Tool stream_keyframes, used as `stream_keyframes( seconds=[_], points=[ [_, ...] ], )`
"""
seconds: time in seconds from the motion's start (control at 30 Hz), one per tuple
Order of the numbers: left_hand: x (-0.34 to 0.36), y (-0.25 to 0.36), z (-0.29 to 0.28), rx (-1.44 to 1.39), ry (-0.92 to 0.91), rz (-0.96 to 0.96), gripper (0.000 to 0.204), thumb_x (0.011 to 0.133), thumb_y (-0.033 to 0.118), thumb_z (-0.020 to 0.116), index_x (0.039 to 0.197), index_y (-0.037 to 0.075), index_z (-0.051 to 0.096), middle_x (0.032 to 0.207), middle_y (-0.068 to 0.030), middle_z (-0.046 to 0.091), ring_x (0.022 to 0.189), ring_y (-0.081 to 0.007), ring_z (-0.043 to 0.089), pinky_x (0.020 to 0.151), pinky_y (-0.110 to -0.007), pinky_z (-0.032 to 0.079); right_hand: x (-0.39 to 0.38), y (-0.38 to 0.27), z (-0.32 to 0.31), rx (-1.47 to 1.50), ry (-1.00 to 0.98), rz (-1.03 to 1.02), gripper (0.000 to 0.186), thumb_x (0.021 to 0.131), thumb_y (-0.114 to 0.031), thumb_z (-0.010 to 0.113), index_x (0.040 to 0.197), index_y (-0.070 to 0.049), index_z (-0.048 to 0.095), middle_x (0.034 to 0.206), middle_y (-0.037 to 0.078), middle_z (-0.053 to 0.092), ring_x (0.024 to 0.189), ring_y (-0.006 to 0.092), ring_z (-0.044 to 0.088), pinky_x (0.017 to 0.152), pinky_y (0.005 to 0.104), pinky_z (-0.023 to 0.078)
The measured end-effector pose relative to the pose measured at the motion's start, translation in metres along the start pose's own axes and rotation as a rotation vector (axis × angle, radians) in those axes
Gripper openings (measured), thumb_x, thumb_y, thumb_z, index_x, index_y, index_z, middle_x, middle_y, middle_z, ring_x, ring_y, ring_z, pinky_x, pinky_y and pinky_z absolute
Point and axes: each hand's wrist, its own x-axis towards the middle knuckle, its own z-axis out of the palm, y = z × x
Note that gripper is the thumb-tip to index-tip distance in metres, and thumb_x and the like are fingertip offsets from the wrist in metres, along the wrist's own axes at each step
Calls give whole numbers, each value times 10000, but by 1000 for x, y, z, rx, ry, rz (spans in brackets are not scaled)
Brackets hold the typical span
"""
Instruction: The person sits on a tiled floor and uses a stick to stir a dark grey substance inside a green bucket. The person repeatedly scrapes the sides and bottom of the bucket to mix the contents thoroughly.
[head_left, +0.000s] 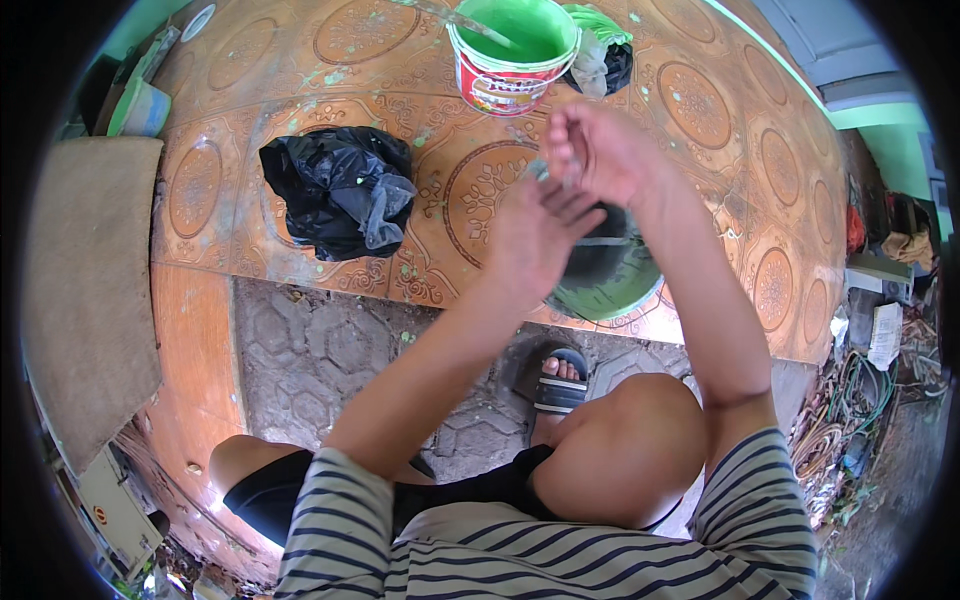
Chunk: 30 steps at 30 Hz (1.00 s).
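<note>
Both my hands are held close together above a round green basin with dark grey inside, standing at the edge of the tiled ledge. My left hand has its fingers stretched toward the right, slightly blurred, and nothing shows in it. Just beyond it, my right hand is turned inward with fingers loosely bent and apart, and no object is visible there. The hands overlap in the view and hide part of the basin. Whether they touch each other, I cannot tell.
Behind the hands stands a paint bucket, green inside, with a stick in it. Plastic bags lie beside it. A crumpled black plastic bag sits on the left of the ledge. A brown mat is far left.
</note>
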Motion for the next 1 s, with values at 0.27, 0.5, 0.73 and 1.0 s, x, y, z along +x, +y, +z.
stream_keyframes(
  seconds=[0.27, 0.5, 0.73, 1.0],
  points=[
    [12, -56, -41, -298, -280, -248, 469, 1129, 364, 305, 1306, 16, 565, 1297, -197, 656, 1235, -397, 628, 1134, -591, 451, -62, 114, -52, -1462, 180, -706, 265, 998, -98, 494, 1235, -16, 579, 1192, 233, 599, 1098, 391, 622, 1011, 492, 476],
    [-6, -42, -14, 226, 0, -149, 535, 1165, 427, 253, 1436, 12, 454, 1453, -217, 562, 1381, -338, 543, 1198, -466, 417, -88, 122, -57, -2039, 300, -849, 495, 955, -149, 541, 1421, 7, 601, 1496, 143, 578, 1444, 299, 494, 1285, 536, 198],
    [-7, -61, 8, 661, 90, 18, 534, 1154, 423, 413, 1494, 16, 467, 1439, -127, 583, 1333, -223, 575, 1126, -370, 472, -92, 122, -69, -2010, 341, -811, 567, 950, -132, 514, 1480, 67, 529, 1595, 207, 484, 1532, 355, 403, 1310, 530, 198],
    [4, -68, -3, 664, 307, 0, 462, 1141, 426, 444, 1294, 23, 609, 1195, -100, 671, 1059, -195, 658, 914, -359, 547, -115, 121, -71, -1362, 110, -594, 632, 1015, -109, 529, 1590, 83, 349, 1687, 245, 314, 1580, 388, 294, 1312, 468, 209]
  ],
)
